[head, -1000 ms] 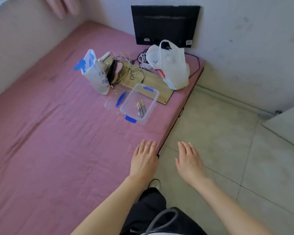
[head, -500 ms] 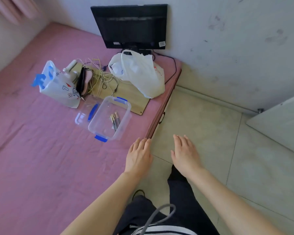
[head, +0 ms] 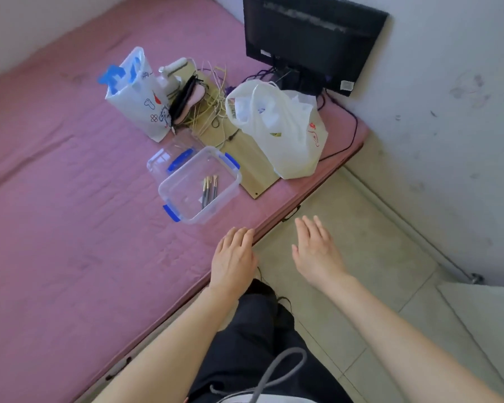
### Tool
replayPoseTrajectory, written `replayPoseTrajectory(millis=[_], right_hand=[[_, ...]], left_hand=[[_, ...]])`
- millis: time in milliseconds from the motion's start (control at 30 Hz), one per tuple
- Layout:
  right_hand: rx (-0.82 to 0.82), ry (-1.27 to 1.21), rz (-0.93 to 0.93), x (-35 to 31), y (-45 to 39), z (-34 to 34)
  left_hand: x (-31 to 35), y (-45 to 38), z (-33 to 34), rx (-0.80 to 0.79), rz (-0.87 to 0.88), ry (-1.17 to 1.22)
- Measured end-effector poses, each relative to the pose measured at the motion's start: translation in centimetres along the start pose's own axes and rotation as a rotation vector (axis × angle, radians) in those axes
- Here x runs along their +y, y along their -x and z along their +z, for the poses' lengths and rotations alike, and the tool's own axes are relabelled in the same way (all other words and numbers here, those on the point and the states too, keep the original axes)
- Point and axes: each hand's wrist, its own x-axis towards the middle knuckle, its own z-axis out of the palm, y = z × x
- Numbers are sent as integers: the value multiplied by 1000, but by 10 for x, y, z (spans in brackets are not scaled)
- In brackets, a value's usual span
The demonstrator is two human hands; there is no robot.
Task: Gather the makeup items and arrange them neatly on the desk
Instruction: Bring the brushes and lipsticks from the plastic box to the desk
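- My left hand (head: 234,257) and right hand (head: 314,251) hover with fingers straight, holding nothing.
- Makeup brushes (head: 209,189) lie in a clear plastic box (head: 169,187) just beyond, on the pink bed (head: 70,228).
- I judge them light, thin, slippery: pinch the handles.

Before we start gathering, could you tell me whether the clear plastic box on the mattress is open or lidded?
Open: the clear plastic box has no lid on, and the makeup brushes lie uncovered inside.

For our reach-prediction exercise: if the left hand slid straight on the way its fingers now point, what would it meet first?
Probably the clear plastic box holding makeup brushes. The left hand points up the pink mattress with only bare sheet between, though its height above the mattress is unclear.
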Motion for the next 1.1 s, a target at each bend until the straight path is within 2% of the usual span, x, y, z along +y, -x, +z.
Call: replayPoseTrajectory(millis=[233, 633, 867, 1100], right_hand=[[-55, 94, -142, -28, -89, -22], [-138, 200, -417, -98, -227, -43], [-251, 286, -613, -120, -310, -16], [-368, 333, -722, -121, -386, 59]], left_hand=[[-42, -48, -8, -22, -183, 36], [-123, -123, -19, 41, -420, 122], [-169, -159, 4, -14, -573, 152], [-213, -210, 63, -57, -741, 208]])
